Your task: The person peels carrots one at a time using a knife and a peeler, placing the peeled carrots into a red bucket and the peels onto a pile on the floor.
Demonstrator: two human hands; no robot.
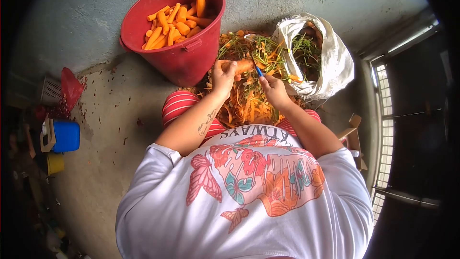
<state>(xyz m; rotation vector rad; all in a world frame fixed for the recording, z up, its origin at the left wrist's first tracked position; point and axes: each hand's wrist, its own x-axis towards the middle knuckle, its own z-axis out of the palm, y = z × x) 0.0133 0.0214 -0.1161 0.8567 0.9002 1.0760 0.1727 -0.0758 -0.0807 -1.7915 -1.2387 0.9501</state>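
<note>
Two hands above peelings (249,103): left hand (224,77) closed round carrot (243,65), right hand (274,89) pinching blue peeler (258,71) (blade against carrot). Red bucket (179,62) just beside left hand.

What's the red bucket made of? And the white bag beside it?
The red bucket looks like plastic: smooth, slightly shiny walls with a moulded rim. The white bag seems thin plastic sacking, crinkled and faintly glossy; any weave is too small to see.
</note>
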